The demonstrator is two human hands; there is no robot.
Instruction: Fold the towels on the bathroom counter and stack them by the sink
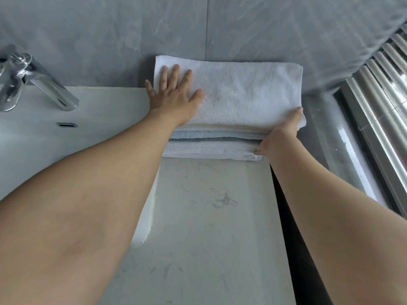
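A stack of folded towels [211, 144] sits at the back of the pale counter [211, 216], against the grey wall, just right of the sink [72, 133]. The top towel [244, 93] is white; a light blue and a dark grey layer show in the stack's front edge. My left hand [176, 91] lies flat on the top towel's left part, fingers straight and spread. My right hand [279, 133] is at the stack's front right corner. Its thumb lies on the top towel and its fingers are tucked in between the layers.
A chrome faucet [37, 82] stands at the far left above the white sink basin, with an overflow slot [66, 124] below it. A ribbed metal surface [383, 102] runs along the right. A dark gap [293, 216] borders the counter's right edge.
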